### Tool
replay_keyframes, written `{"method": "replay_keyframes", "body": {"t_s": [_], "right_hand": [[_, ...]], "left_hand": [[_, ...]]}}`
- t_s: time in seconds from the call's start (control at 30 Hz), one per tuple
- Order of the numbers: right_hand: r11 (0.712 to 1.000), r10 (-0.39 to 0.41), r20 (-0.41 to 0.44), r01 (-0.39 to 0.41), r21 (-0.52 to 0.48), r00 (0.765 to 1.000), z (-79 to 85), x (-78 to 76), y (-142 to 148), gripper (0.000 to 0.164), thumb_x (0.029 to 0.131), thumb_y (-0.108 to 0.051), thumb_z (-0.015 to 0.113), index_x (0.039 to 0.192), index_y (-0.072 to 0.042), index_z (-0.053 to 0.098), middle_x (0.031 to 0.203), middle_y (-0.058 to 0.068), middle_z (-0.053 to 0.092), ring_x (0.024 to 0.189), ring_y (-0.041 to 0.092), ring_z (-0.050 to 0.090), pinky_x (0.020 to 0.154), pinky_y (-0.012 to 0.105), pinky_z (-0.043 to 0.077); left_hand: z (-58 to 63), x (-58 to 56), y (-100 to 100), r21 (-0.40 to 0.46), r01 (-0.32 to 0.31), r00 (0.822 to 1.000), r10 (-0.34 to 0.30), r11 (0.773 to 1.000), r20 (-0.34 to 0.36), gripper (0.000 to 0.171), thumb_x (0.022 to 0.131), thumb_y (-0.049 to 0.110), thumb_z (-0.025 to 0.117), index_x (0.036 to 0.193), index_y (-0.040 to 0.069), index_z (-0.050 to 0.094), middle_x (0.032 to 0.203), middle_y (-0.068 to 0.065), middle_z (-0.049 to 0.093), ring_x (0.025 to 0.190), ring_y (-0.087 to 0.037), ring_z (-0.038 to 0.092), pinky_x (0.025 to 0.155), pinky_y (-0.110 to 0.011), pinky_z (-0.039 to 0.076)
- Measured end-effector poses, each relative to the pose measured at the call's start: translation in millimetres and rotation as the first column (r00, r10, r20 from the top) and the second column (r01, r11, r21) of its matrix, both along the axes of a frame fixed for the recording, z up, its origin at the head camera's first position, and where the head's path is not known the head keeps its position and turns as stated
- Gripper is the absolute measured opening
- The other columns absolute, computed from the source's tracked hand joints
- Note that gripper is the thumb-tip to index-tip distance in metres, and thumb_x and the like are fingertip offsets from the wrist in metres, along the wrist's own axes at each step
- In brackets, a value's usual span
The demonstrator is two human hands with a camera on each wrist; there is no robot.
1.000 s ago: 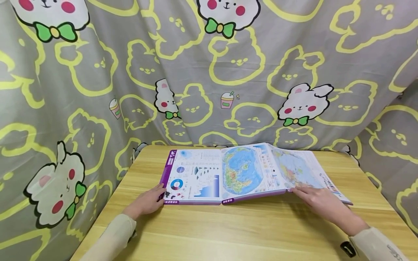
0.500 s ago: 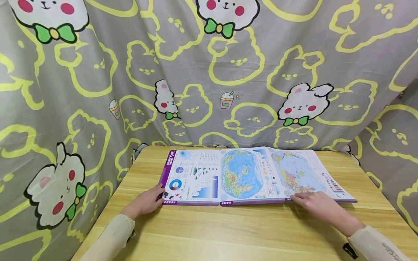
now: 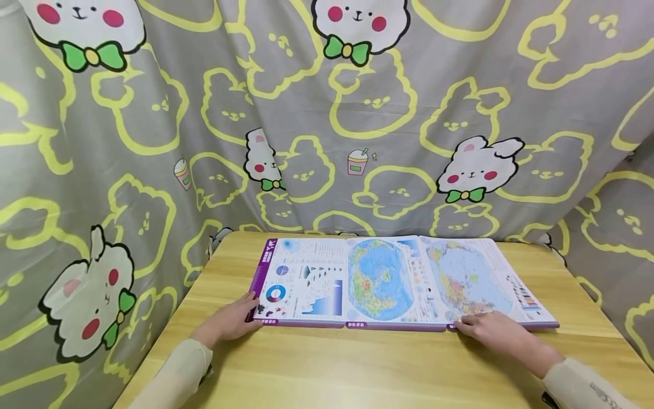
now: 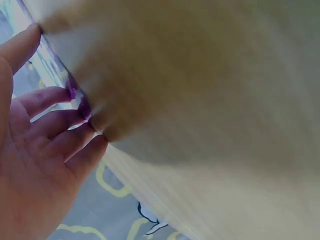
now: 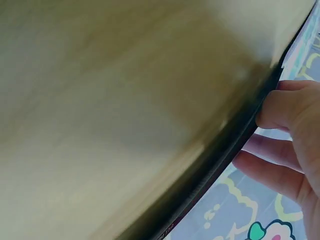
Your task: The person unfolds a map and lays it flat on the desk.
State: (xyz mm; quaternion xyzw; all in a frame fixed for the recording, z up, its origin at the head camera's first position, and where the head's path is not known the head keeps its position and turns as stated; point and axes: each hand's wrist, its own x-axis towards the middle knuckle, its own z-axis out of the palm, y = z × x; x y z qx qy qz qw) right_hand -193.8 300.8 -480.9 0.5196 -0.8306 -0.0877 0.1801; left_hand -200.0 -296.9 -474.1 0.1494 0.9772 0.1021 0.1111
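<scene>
A fold-out map (image 3: 380, 278) lies on the wooden table as three panels side by side. Charts fill its left panel, and world maps cover the middle and right ones. At the left panel's near corner, my left hand (image 3: 230, 321) touches the purple-trimmed edge with extended fingers. In the left wrist view, the fingertips (image 4: 100, 142) of the left hand rest along that edge and the tabletop. My right hand (image 3: 493, 332) holds the right panel's near edge. The right wrist view shows its thumb (image 5: 272, 112) against the dark edge, with the fingers beyond.
The wooden table (image 3: 352, 369) runs back to a grey curtain (image 3: 301, 113) with yellow outlines and white rabbit faces. That curtain also hangs along the left and right sides. The map's far edge lies close to the table's back edge.
The middle and right panels, raised in a ridge at first, have come down flat. My right hand has lowered slightly with the panel edge. My left hand stays at the left corner.
</scene>
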Motion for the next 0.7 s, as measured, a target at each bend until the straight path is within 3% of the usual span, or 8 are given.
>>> {"method": "replay_keyframes", "body": {"t_s": [0.2,0.47,0.7], "right_hand": [[1.000,-0.002,-0.011,0.002,-0.008,1.000,-8.0,-1.6,0.1,0.034,0.064,-0.002,0.065,0.097,-0.009,0.072,0.086,0.004,0.065,0.062,0.017,0.060,0.042,0.029,0.046],[1.000,0.004,-0.006,-0.004,-0.026,1.000,-7.2,-5.0,3.4,0.032,0.073,-0.002,0.053,0.098,-0.010,0.073,0.088,0.005,0.065,0.064,0.019,0.062,0.043,0.030,0.048],[0.999,0.001,0.009,-0.001,-0.033,1.000,-9.1,-8.3,2.9,0.034,0.070,0.000,0.058,0.097,-0.011,0.074,0.085,0.004,0.063,0.060,0.017,0.059,0.042,0.029,0.047]], "left_hand": [[-3.2,0.5,1.2,0.003,-0.009,1.000,0.009,1.000,0.002,0.068,0.090,0.043,0.060,0.137,-0.005,0.045,0.148,-0.026,0.029,0.136,-0.040,0.028,0.108,-0.052,0.028],[2.7,-3.3,1.7,-0.007,0.008,1.000,-0.008,1.000,-0.002,0.068,0.091,0.043,0.059,0.137,-0.005,0.044,0.148,-0.027,0.028,0.136,-0.040,0.027,0.108,-0.052,0.028],[3.0,-1.8,0.6,0.005,-0.011,1.000,0.011,1.000,0.022,0.068,0.091,0.042,0.060,0.137,-0.005,0.045,0.148,-0.027,0.028,0.136,-0.040,0.027,0.107,-0.054,0.028]]}}
